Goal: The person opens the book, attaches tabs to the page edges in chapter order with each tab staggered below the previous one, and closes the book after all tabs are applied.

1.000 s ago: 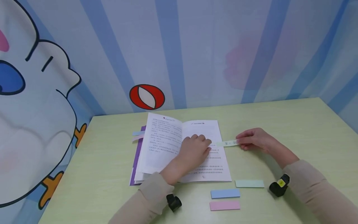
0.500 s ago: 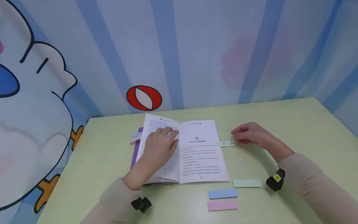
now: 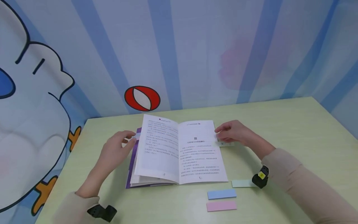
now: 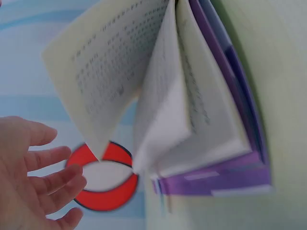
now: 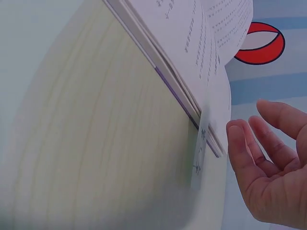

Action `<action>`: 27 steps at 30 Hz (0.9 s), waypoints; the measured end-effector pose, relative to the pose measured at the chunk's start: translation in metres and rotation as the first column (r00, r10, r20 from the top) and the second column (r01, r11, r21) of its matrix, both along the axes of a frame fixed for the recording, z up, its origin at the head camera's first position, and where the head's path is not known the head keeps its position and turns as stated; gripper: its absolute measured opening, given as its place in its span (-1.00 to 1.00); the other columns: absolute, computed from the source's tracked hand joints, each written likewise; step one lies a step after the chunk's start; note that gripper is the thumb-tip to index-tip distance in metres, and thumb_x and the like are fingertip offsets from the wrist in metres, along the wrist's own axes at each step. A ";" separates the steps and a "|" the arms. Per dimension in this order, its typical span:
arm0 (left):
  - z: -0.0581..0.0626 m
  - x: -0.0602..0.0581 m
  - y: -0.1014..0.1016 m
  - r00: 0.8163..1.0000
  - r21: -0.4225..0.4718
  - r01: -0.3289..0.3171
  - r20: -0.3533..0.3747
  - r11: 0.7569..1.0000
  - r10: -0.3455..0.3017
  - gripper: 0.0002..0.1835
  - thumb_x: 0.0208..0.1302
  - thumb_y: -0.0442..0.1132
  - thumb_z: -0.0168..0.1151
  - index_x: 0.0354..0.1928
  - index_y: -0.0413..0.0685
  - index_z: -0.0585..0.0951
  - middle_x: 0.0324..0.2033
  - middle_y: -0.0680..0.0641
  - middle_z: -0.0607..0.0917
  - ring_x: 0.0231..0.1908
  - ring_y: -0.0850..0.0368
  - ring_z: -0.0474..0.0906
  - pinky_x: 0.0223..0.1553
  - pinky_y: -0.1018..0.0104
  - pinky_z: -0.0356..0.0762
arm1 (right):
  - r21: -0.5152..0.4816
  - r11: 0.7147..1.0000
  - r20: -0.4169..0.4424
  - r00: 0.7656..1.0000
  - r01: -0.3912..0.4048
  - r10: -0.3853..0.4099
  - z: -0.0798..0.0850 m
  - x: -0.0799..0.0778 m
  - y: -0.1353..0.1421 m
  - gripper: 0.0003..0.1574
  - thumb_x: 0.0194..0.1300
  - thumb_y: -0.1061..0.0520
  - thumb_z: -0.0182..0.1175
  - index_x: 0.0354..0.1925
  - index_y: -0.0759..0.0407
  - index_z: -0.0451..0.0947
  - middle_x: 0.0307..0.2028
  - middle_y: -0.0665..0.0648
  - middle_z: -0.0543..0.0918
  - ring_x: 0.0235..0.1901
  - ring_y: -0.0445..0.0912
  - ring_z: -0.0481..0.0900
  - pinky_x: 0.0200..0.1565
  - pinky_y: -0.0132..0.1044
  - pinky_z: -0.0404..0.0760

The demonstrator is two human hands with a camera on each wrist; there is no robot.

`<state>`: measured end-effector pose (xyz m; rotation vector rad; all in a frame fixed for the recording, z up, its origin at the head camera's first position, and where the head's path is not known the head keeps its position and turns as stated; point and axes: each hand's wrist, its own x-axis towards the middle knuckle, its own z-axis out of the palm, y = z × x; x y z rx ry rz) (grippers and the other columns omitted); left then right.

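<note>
An open book (image 3: 199,158) with a purple cover lies on the table, its left pages lifted slightly. From its right page sticks out a pale green index tab (image 3: 226,144) with handwriting on it. Beyond the left edge show blue and pink tabs (image 3: 137,136), partly behind my left hand (image 3: 116,152). That hand hovers beside the left edge with loosely spread fingers, holding nothing; the left wrist view shows it apart from the pages. My right hand (image 3: 235,133) is by the right page's upper edge, just above the green tab. Its fingers (image 5: 276,143) are loosely bent with nothing between them.
In front of the book lie a green pad of sticky tabs (image 3: 241,184), partly behind the right wrist camera, a blue pad (image 3: 222,194) and a pink pad (image 3: 221,206). A printed curtain (image 3: 195,56) stands behind the table's far edge.
My left hand has moved left off the pages to beside the book. My right hand has let go of the green tab and moved left to the page edge.
</note>
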<state>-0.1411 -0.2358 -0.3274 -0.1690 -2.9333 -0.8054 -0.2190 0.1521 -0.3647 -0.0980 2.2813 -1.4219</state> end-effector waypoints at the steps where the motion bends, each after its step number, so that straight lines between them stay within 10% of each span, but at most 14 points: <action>1: -0.003 0.001 -0.007 1.000 0.043 -0.007 0.026 0.999 0.006 -0.58 0.37 -0.07 0.02 0.12 -0.20 0.48 0.00 -0.25 0.53 -0.04 -0.17 0.46 -0.12 -0.02 0.52 | -0.005 1.000 -0.001 1.000 -0.002 0.002 0.000 0.000 -0.003 -0.52 0.23 0.21 0.21 0.07 0.44 0.45 -0.25 0.17 0.63 -0.34 -0.11 0.58 -0.20 -0.25 0.59; 8: -0.040 -0.003 -0.054 0.973 0.213 -0.080 0.230 0.974 0.030 -0.41 0.35 0.17 -0.05 0.20 -0.13 0.37 0.06 -0.21 0.46 0.01 -0.16 0.43 -0.13 -0.12 0.49 | -0.021 1.000 0.009 1.000 0.008 -0.008 0.001 -0.001 -0.023 -0.55 0.20 0.23 0.24 0.04 0.41 0.49 -0.25 0.15 0.62 -0.34 -0.10 0.58 -0.23 -0.27 0.60; 15: -0.036 0.005 -0.055 0.847 0.375 -0.197 0.530 0.906 -0.035 -0.27 0.40 0.11 -0.11 0.38 -0.24 0.03 0.27 -0.39 0.19 0.21 -0.30 0.23 0.13 -0.14 0.30 | -0.038 0.999 0.033 0.999 0.012 -0.011 0.000 -0.001 -0.047 -0.58 0.18 0.24 0.25 0.01 0.36 0.51 -0.24 0.16 0.63 -0.34 -0.11 0.60 -0.25 -0.29 0.60; 27: -0.042 0.007 -0.049 0.778 0.462 -0.224 0.616 0.858 -0.128 -0.30 0.44 0.05 -0.16 0.40 -0.28 -0.03 0.33 -0.42 0.07 0.27 -0.37 0.12 0.16 -0.17 0.25 | -0.053 0.999 0.064 0.998 0.012 -0.009 -0.011 0.005 -0.088 -0.59 0.13 0.25 0.29 -0.02 0.28 0.55 -0.33 0.16 0.62 -0.41 -0.13 0.58 -0.31 -0.34 0.61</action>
